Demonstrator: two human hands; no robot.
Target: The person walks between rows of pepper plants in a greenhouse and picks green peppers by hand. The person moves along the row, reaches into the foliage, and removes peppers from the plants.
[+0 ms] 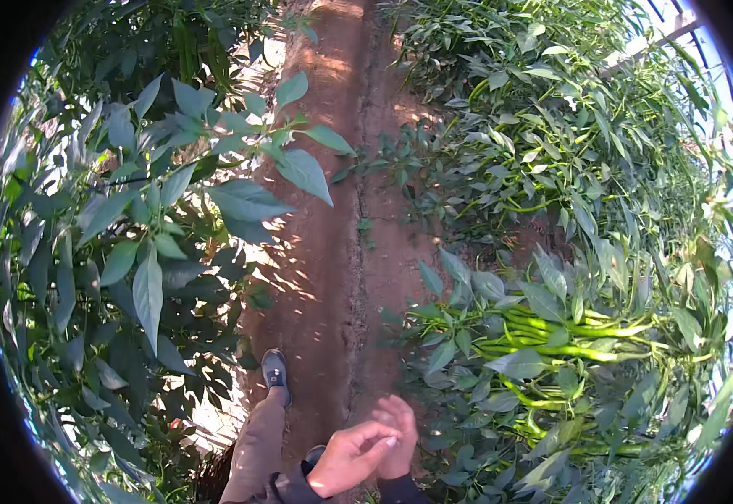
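My left hand is at the bottom centre, with its thumb and index finger bent towards each other. It overlaps my right hand, which is just behind it and blurred. I see no object in either hand, but the overlap hides the left fingertips and the right palm. To the right of my hands grows a pepper plant with a cluster of long green peppers. More curved green peppers hang lower on it among leaves. Both wrists come out of dark sleeves.
A bare soil path runs ahead between two rows of pepper plants. A leafy branch reaches over the path from the left row. My shoe stands at the path's left side. Metal framework shows at the upper right.
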